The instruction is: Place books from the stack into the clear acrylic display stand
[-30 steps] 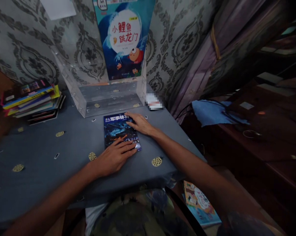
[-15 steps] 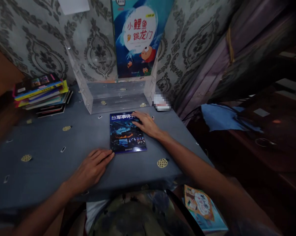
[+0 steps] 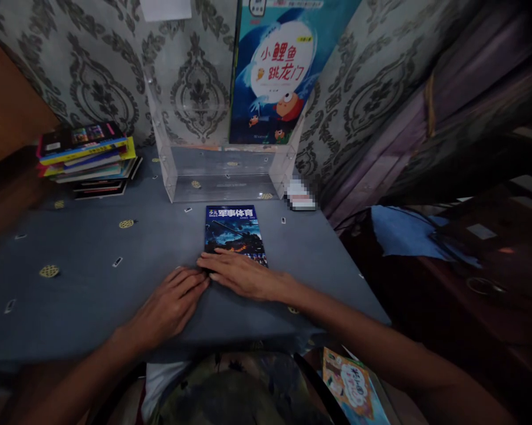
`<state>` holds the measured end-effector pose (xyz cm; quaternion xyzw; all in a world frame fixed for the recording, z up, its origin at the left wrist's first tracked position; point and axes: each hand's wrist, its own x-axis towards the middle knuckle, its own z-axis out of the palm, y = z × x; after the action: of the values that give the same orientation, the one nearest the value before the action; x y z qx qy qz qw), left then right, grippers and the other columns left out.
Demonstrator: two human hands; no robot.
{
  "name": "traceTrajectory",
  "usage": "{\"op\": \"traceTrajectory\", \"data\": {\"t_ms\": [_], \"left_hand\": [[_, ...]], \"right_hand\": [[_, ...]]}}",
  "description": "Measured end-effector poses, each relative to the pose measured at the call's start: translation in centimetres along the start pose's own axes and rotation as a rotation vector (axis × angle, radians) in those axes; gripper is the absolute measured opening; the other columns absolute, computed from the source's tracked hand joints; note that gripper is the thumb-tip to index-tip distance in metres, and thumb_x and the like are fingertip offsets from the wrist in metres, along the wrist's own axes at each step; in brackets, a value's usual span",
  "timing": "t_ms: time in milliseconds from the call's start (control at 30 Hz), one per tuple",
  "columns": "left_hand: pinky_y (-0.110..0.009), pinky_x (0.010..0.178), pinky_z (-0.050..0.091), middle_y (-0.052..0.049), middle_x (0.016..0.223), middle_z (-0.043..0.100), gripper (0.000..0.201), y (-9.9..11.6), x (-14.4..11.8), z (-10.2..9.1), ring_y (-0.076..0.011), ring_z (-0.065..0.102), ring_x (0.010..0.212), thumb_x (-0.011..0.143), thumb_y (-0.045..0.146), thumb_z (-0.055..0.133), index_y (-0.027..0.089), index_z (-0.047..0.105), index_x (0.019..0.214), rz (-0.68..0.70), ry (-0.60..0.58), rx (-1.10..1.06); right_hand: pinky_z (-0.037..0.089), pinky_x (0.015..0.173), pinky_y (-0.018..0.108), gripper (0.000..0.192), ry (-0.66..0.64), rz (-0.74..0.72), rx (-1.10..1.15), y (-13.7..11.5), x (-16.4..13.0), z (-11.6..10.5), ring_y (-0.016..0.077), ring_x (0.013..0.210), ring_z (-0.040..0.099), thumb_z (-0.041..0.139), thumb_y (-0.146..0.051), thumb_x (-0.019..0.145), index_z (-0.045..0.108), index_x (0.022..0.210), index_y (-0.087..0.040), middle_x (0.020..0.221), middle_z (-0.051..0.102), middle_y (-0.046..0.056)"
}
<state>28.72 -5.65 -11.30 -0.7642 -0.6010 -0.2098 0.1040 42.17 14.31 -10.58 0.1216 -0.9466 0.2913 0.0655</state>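
Observation:
A thin dark blue book (image 3: 233, 230) with white lettering and a tank on its cover lies flat on the cloth-covered table (image 3: 84, 301), front side up. My right hand (image 3: 242, 276) rests across the lower part of this book, fingers stretched out to its lower left corner and covering its bottom edge. Beside that same corner, my left hand (image 3: 173, 302) lies palm down on the cloth, fingers extended, its fingertips close to the right hand's. Neither hand grips anything.
Behind the book stands a clear acrylic rack (image 3: 163, 147) with a blue fish picture book (image 3: 266, 77) upright in it. A stack of books (image 3: 89, 159) sits at the left. A blurred-out white item (image 3: 300, 195) lies right of the rack. Below the table edge is another book (image 3: 352, 386).
My right hand has slid down from the book's upper right to its lower edge, uncovering the title. My left hand stays by the lower left corner. The view has shifted slightly.

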Motion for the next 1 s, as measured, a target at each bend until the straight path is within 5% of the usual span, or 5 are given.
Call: {"op": "traceTrajectory", "data": {"t_ms": [233,533,733,900,1000], "left_hand": [[-0.043,0.098,0.053,-0.012,0.116,0.071,0.051,0.1,0.3,-0.3,-0.0226,0.065,0.108,0.097,0.010,0.043,0.017,0.046,0.147,-0.018,0.013,-0.037],[-0.046,0.098,0.049,-0.009,0.118,0.074,0.035,1.7,0.2,0.5,-0.0260,0.064,0.112,0.095,0.011,0.048,0.014,0.066,0.125,-0.096,0.027,0.194],[-0.047,0.099,0.046,-0.011,0.120,0.074,0.033,1.1,-0.1,0.4,-0.0312,0.062,0.121,0.098,0.018,0.045,0.014,0.072,0.117,-0.172,-0.013,0.396],[-0.053,0.094,0.049,-0.016,0.121,0.072,0.039,-5.1,-0.8,-1.1,-0.0363,0.061,0.124,0.101,0.031,0.041,0.014,0.071,0.119,-0.260,-0.097,0.409],[-0.054,0.097,0.048,-0.012,0.128,0.070,0.040,-8.9,-0.3,-2.4,-0.0360,0.057,0.128,0.101,0.035,0.038,0.022,0.071,0.118,-0.366,-0.152,0.416]], "right_hand": [[0.035,0.121,0.047,0.044,0.029,0.130,-0.028,5.7,3.7,-1.5,0.0253,0.147,0.039,0.043,-0.031,0.105,0.048,0.148,-0.023,0.155,0.046,0.009],[0.037,0.118,0.051,0.039,0.227,0.275,-0.184,13.2,4.3,-3.8,0.0248,0.137,0.052,0.042,-0.023,0.102,0.057,0.138,-0.019,0.144,0.059,0.011],[0.042,0.114,0.049,0.038,0.389,0.378,-0.185,11.8,0.6,-3.1,0.0263,0.131,0.056,0.043,-0.025,0.101,0.059,0.133,-0.016,0.137,0.063,0.014],[0.038,0.114,0.056,0.047,0.372,0.560,-0.137,7.5,-1.9,-2.1,0.0339,0.140,0.046,0.046,-0.039,0.101,0.057,0.138,-0.012,0.149,0.050,0.021],[0.042,0.111,0.049,0.046,0.346,0.508,-0.017,5.1,-2.6,-2.3,0.0289,0.132,0.054,0.044,-0.040,0.102,0.055,0.141,-0.017,0.142,0.058,0.016]]}}
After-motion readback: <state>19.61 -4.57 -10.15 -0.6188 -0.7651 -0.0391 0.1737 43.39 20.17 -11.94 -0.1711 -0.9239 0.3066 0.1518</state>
